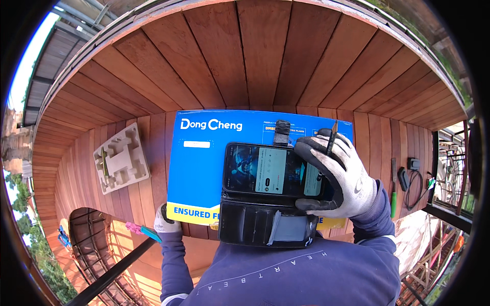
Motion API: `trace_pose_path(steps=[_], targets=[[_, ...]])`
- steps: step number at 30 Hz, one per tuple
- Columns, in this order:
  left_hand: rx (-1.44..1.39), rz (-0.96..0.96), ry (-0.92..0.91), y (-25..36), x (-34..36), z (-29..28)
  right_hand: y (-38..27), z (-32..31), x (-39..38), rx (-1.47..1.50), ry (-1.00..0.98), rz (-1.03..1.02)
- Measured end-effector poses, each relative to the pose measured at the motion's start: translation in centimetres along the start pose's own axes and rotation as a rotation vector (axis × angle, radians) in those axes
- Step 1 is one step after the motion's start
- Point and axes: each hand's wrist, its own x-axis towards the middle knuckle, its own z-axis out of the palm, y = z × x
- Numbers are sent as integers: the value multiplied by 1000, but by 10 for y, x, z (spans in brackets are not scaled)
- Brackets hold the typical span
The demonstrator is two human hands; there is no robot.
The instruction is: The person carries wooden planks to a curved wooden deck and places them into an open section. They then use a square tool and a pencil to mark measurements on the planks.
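Note:
My right hand (339, 176), in a white and black work glove, is closed round the right end of a smartphone (255, 168). The phone lies sideways with its screen lit, in an opened black wallet case (245, 224). A thin dark pencil-like stick (332, 138) pokes up between the fingers of the same hand. Behind the phone is a large blue cardboard box (196, 163) with a yellow band. At the box's lower left corner is my gloved left hand (167, 223), its fingers mostly hidden.
Reddish wooden planks (214, 51) curve around the box. A moulded pulp tray (124, 163) rests at left. To the right lie a green-handled tool (393, 196) and a black charger with cable (412, 173). A dark bar (117, 270) crosses the lower left near a pink-and-teal object (145, 231).

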Motion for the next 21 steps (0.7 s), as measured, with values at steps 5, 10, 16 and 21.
trace_pose_path(steps=[5,10,16,21], targets=[[-111,-17,0,-28,0,14,-4,-14,18,63,-49,-51],[-67,-42,-23,-15,1,5,-2,-16,48,77,-133,-216],[-69,-31,19,-8,1,5,-2,-6,75,61,-249,-295],[-27,-44,-14,-2,2,-2,4,3,78,125,-178,-331]])
